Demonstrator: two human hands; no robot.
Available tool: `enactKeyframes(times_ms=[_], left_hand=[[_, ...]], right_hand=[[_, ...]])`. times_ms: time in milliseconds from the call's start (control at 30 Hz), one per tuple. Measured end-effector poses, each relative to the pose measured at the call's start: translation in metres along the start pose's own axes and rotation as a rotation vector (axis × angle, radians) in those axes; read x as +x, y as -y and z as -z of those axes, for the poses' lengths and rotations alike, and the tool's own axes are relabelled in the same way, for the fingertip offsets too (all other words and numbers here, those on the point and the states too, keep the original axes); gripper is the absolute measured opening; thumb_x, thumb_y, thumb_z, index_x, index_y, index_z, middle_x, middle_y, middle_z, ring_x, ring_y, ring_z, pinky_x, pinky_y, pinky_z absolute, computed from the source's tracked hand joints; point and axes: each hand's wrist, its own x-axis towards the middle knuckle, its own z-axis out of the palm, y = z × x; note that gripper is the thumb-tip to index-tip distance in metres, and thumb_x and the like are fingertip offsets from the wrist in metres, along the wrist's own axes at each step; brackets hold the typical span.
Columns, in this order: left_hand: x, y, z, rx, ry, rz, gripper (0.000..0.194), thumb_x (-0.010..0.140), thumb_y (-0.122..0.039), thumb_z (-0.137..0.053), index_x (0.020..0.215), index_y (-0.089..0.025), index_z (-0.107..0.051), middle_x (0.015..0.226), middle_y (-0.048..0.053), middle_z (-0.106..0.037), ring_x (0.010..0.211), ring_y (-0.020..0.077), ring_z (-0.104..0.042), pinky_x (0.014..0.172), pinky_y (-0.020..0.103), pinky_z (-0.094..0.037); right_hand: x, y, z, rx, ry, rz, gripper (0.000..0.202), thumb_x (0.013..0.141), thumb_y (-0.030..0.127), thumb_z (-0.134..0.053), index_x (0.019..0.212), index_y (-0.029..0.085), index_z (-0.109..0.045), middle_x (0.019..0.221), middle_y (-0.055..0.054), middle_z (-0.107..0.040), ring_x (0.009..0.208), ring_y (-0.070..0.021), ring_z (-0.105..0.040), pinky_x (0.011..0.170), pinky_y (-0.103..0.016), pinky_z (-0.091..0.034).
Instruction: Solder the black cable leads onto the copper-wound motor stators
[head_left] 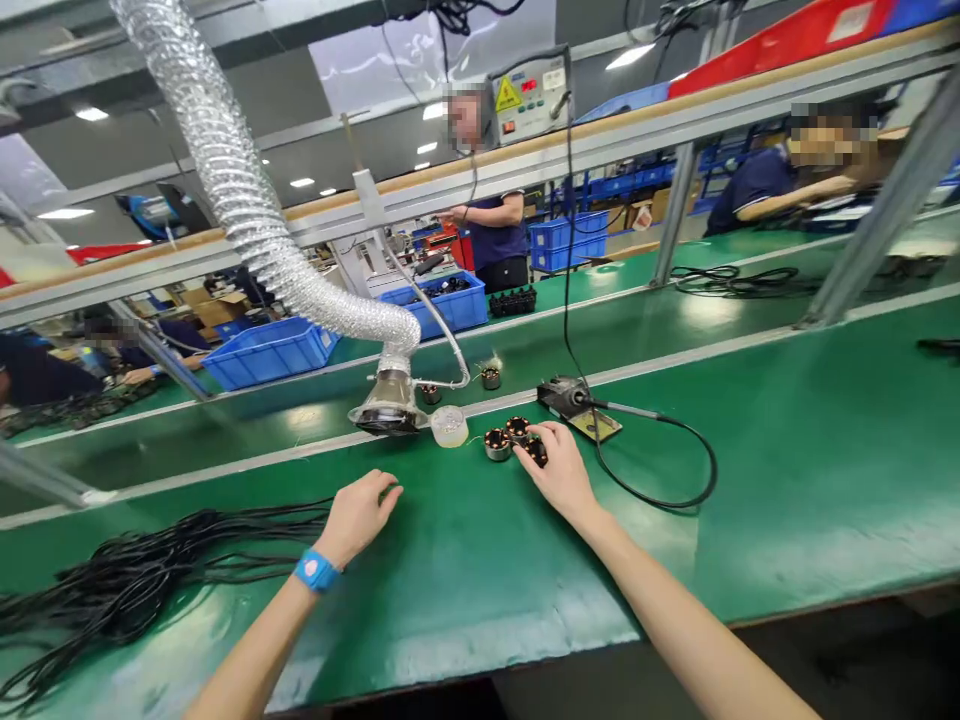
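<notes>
My right hand (561,472) reaches to a small group of motor stators, round metal rings with copper windings inside. Its thumb and fingers close around one stator (535,452), which they partly cover. Two more stand beside it, a left stator (497,445) and a rear stator (517,428). Over the green bench my left hand (361,515), with a blue wristband, holds nothing; its fingers are loosely bent and the thumb stands apart. A round, whitish translucent container (449,427) sits left of the stators.
A silver duct hood (388,402) hangs beside the container. Black cables (150,565) lie at left. A soldering iron holder (559,395) with a looping cord stands behind my right hand. Farther back are more stators (490,378), blue bins (270,352) and co-workers.
</notes>
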Motion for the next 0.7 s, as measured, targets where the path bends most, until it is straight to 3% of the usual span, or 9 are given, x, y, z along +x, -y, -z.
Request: enactKeyframes(times_ms=[200, 333, 433, 533, 600, 700], left_hand=[[-0.035, 0.045, 0.028, -0.187, -0.027, 0.21, 0.026, 0.095, -0.038, -0.048, 0.093, -0.021, -0.069, 0.085, 0.002, -0.07, 0.077, 0.0174, -0.064, 0.071, 0.028, -0.046], [-0.047, 0.067, 0.034, -0.126, -0.023, 0.206, 0.029, 0.095, -0.04, -0.049, 0.097, -0.02, -0.07, 0.094, 0.005, -0.07, 0.087, 0.0187, -0.065, 0.079, 0.029, -0.05], [-0.055, 0.093, 0.026, -0.027, -0.056, 0.179, 0.035, 0.097, -0.041, -0.049, 0.116, -0.017, -0.067, 0.121, 0.012, -0.065, 0.113, 0.0239, -0.061, 0.1, 0.037, -0.047], [-0.064, 0.118, 0.007, 0.041, -0.052, 0.239, 0.049, 0.1, -0.044, -0.042, 0.139, -0.016, -0.052, 0.149, 0.015, -0.047, 0.14, 0.028, -0.041, 0.117, 0.047, -0.032], [-0.069, 0.129, -0.007, 0.032, 0.018, 0.265, 0.055, 0.101, -0.047, -0.036, 0.147, -0.016, -0.042, 0.156, 0.014, -0.038, 0.147, 0.0271, -0.03, 0.121, 0.049, -0.024], [-0.073, 0.135, -0.023, 0.008, 0.084, 0.269, 0.059, 0.102, -0.05, -0.031, 0.15, -0.017, -0.037, 0.158, 0.012, -0.034, 0.149, 0.0247, -0.026, 0.123, 0.049, -0.019]], right_hand=[[0.004, -0.005, -0.003, 0.059, 0.013, 0.042, 0.04, 0.095, 0.051, -0.052, 0.115, 0.017, -0.06, 0.114, -0.014, -0.054, 0.108, -0.0279, -0.053, 0.096, -0.044, -0.047], [0.006, -0.015, -0.007, 0.057, -0.001, 0.072, 0.05, 0.092, 0.06, -0.051, 0.112, 0.015, -0.063, 0.111, -0.015, -0.056, 0.106, -0.0289, -0.054, 0.096, -0.045, -0.046], [0.009, -0.023, -0.012, -0.01, -0.034, 0.115, 0.057, 0.091, 0.067, -0.049, 0.11, 0.015, -0.065, 0.108, -0.016, -0.059, 0.105, -0.0296, -0.055, 0.094, -0.042, -0.046], [0.012, -0.026, -0.014, -0.043, -0.066, 0.156, 0.062, 0.091, 0.071, -0.045, 0.109, 0.015, -0.065, 0.104, -0.018, -0.061, 0.104, -0.031, -0.056, 0.091, -0.043, -0.047], [0.013, -0.026, -0.014, -0.058, -0.084, 0.173, 0.063, 0.09, 0.074, -0.043, 0.109, 0.018, -0.066, 0.1, -0.018, -0.062, 0.102, -0.032, -0.057, 0.087, -0.046, -0.048], [0.014, -0.03, -0.016, -0.058, -0.068, 0.163, 0.065, 0.087, 0.079, -0.043, 0.111, 0.024, -0.067, 0.096, -0.018, -0.063, 0.102, -0.0334, -0.057, 0.085, -0.049, -0.047]])
